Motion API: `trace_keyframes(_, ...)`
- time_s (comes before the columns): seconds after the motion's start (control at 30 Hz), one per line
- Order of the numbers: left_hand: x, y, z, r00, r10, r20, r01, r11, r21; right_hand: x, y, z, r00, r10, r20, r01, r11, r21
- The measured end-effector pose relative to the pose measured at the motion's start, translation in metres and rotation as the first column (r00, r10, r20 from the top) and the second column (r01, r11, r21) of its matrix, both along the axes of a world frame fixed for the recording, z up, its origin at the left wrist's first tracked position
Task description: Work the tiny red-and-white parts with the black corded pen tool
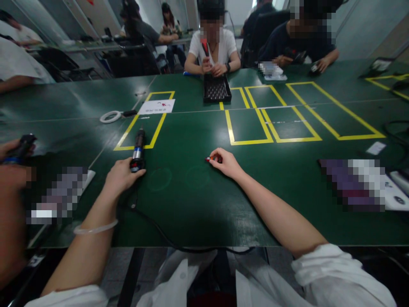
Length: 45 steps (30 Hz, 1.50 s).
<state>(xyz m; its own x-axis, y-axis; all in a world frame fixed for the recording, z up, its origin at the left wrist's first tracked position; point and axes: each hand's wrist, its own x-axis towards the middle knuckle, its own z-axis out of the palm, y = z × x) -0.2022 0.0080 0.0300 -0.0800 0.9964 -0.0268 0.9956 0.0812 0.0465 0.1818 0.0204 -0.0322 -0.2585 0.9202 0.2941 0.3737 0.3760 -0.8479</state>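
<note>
My left hand (121, 177) is wrapped round the rear end of a black electric screwdriver (139, 143). The tool lies on the green table with its bit pointing away from me, and a black cable (159, 228) runs near its rear end toward the table's front edge. Right of it, my right hand (227, 163) rests on the tabletop, its fingers closed round a small red-and-orange thing (211, 159). Most of that thing is hidden by the fingers, so its kind is unclear.
Yellow tape (252, 141) marks rectangles on the table (191, 204). A white sheet (157, 106) and a white ring (110, 117) lie at the left. Across from me a person works behind a black tray (217, 89). Another person's hand (15, 149) is close by on the left.
</note>
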Motion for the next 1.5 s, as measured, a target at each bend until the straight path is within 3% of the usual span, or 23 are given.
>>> trace_keyframes(0.1, 0.037, 0.002, -0.002, 0.998, -0.058, -0.005, 0.058, 0.998, 0.000, 0.000, 0.000, 0.000, 1.000, 0.001, -0.008, -0.001, 1.000, 0.004)
trace_keyframes(0.37, 0.142, 0.012, -0.012, 0.933, -0.312, 0.178, 0.303, 0.950, 0.078, 0.001, -0.001, 0.000, 0.998, 0.034, -0.056, -0.033, 0.999, 0.028)
trace_keyframes(0.57, 0.191, 0.016, -0.018, 0.833, -0.450, 0.323, 0.453, 0.889, 0.071, -0.001, -0.005, 0.003, 0.998, 0.004, 0.068, -0.011, 0.994, 0.109)
trace_keyframes(0.8, 0.193, 0.017, -0.025, 0.695, -0.571, 0.437, 0.574, 0.807, 0.141, -0.002, -0.009, 0.005, 0.968, -0.029, 0.248, -0.026, 0.977, 0.214)
trace_keyframes(0.97, 0.187, 0.020, -0.028, 0.647, -0.598, 0.473, 0.603, 0.781, 0.163, -0.001, -0.011, 0.007, 0.958, -0.011, 0.287, -0.055, 0.973, 0.223)
trace_keyframes(1.13, 0.186, 0.019, -0.030, 0.635, -0.587, 0.502, 0.594, 0.786, 0.169, 0.001, -0.012, 0.009, 0.963, 0.009, 0.268, -0.070, 0.974, 0.216)
trace_keyframes(1.5, 0.188, 0.014, -0.029, 0.687, -0.579, 0.439, 0.583, 0.800, 0.143, 0.002, -0.005, 0.000, 0.974, 0.046, 0.221, -0.086, 0.980, 0.179)
